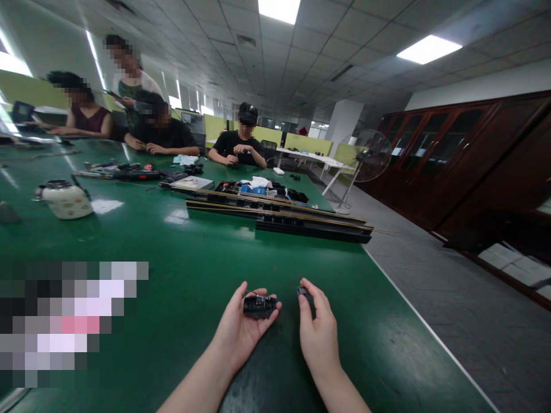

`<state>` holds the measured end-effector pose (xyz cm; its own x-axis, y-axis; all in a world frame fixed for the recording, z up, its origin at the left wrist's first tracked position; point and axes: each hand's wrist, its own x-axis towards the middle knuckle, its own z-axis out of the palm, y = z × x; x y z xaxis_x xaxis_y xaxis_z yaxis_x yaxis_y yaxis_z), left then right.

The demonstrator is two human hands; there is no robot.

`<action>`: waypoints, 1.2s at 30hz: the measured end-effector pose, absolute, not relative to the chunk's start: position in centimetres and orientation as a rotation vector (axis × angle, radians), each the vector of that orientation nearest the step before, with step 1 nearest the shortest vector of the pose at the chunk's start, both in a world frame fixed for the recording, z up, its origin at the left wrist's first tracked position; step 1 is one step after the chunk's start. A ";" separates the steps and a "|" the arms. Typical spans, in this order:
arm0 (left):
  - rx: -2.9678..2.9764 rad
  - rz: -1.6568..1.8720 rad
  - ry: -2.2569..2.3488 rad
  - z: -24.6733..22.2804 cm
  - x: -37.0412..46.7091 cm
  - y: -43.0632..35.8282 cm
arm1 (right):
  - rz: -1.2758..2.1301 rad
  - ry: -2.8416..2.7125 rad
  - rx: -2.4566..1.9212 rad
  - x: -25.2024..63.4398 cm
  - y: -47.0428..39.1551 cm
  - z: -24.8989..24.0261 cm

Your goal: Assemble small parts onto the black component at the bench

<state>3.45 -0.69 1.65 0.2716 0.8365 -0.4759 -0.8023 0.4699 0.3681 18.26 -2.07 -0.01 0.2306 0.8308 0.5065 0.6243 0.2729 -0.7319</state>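
Note:
My left hand (247, 324) is turned palm up, its fingers curled around a small black casing (259, 307). The casing's hollow side faces up, and some shiny parts show along its upper edge. To the right, my right hand (317, 321) pinches a small dark piece (302, 291) between thumb and fingertips. What kind of piece it is cannot be made out. The two hands are apart, both just above the green table (193, 355).
Black trays (312, 229) with thin brass-coloured rods lie across the table ahead. A floral mug (66, 201) stands at the left, with tools (129, 172) behind it. Several people sit or stand at the far side. A floor fan (365, 160) stands right of the table.

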 end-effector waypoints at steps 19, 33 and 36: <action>0.060 1.104 0.681 1.3 3.5 -0.6 | 0.147 -1.530 -1.415 18.6 -2.2 0.1; 0.106 1.134 0.612 1.2 3.8 -0.7 | 0.374 -1.854 -1.052 16.1 -3.4 1.2; 0.076 1.128 0.598 1.3 4.0 -0.8 | 0.342 -1.886 -1.117 16.1 -3.2 1.0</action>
<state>4.01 -0.84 1.31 0.2901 0.8644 -0.4107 -0.8247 0.4436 0.3510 16.10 -3.24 1.03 -0.1972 0.8094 0.5531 0.5633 0.5553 -0.6118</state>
